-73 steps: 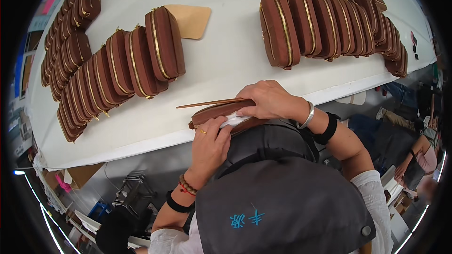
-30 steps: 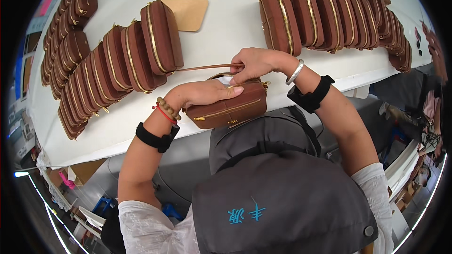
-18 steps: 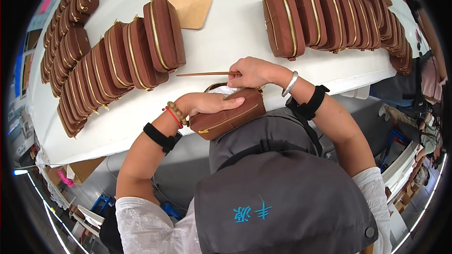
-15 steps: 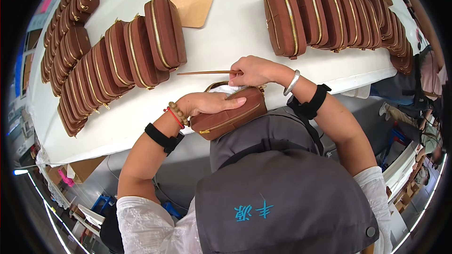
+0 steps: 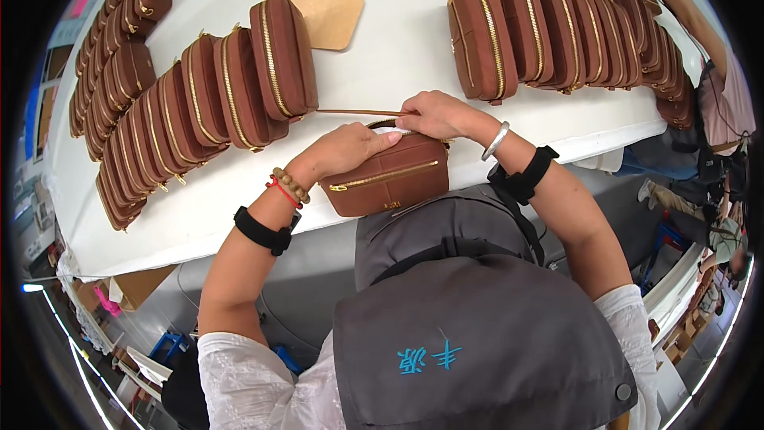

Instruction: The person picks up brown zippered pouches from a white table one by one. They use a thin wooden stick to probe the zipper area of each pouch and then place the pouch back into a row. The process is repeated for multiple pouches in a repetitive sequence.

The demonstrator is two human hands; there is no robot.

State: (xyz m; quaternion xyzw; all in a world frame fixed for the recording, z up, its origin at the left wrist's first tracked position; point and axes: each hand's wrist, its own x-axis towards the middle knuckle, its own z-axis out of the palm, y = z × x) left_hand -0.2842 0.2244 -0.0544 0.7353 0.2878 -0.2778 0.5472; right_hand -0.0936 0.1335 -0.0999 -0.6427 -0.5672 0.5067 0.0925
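Note:
A small brown zippered bag (image 5: 390, 191) stands at the table's near edge, against my apron, with its front zip pocket facing me. Its top is open, and a little white material shows inside. My left hand (image 5: 346, 148) grips the top rim on the left, thumb along the opening. At the rim's right side is my right hand (image 5: 439, 115), closed around a thin brown stick (image 5: 358, 112) that points left above the bag. Whether the right fingertips also pinch the rim or a zipper is hidden.
Finished-looking brown bags (image 5: 278, 56) stand in a row at the left, with further rows behind. Another row of brown bags (image 5: 521, 32) stands at the right. A tan card (image 5: 330, 20) lies on the white tabletop (image 5: 390, 24). Another person (image 5: 724, 99) is at the far right.
The bag has tipped more upright, its front pocket now facing me squarely. My left hand has moved from across its front up to the rim. The right hand has come slightly nearer the opening.

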